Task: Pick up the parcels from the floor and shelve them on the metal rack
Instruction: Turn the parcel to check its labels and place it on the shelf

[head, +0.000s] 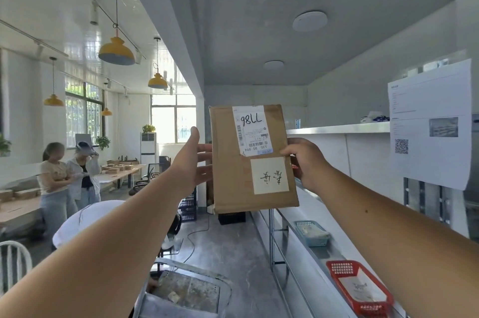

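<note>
A flat brown cardboard parcel [230, 175] with a white shipping label and a cream note is held up at head height, upside down. My left hand [190, 162] touches its left edge with the fingers spread behind it and the thumb raised. My right hand [304, 162] grips its right edge. The metal rack [337, 127] runs along the right wall; its top shelf lies just right of the parcel, and lower shelves run beneath my right arm.
A blue basket [312, 233] and a red basket [359, 289] sit on a lower rack shelf. A paper notice [430, 123] hangs at right. Two people [68, 175] stand at left near tables. A white chair [14, 260] and a cart with bags [186, 291] are below.
</note>
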`<control>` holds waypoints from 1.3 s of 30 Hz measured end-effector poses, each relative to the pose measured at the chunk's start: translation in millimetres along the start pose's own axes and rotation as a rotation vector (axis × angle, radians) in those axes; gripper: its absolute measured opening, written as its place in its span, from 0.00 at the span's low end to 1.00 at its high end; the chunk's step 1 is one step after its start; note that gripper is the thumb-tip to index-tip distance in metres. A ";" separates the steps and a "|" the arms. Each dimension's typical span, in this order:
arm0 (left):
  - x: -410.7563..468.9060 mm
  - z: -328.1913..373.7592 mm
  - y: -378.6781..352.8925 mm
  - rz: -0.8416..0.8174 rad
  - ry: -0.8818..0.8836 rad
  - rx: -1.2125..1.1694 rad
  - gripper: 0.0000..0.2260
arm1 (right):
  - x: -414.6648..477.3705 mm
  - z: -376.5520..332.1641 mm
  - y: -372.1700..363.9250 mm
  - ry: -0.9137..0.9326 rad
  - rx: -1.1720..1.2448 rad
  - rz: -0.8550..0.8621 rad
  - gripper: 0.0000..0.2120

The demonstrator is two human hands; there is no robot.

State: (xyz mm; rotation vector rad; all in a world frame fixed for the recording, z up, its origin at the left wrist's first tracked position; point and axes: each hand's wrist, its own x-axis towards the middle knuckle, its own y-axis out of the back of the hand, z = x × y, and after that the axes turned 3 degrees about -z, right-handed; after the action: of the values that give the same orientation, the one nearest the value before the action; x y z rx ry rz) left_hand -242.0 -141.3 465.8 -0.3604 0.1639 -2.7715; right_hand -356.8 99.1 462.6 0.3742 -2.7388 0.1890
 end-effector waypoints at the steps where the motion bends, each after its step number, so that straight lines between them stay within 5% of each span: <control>1: -0.1 -0.3 -1.8 -0.007 -0.006 -0.021 0.39 | 0.2 0.4 -0.1 0.004 -0.001 -0.005 0.20; 17: 0.6 -3.3 -14.1 -0.019 -0.014 -0.055 0.28 | -11.6 -4.5 -0.7 0.042 -0.066 -0.067 0.36; 39: -19.4 -2.0 -18.5 0.038 0.059 -0.085 0.41 | -33.3 -14.8 -6.4 -0.047 -0.278 -0.296 0.39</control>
State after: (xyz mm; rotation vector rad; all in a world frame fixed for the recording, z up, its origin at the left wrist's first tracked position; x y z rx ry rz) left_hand -230.8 -117.1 462.4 -0.2941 0.3006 -2.7445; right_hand -320.1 103.4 464.2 0.7004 -2.6628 -0.2778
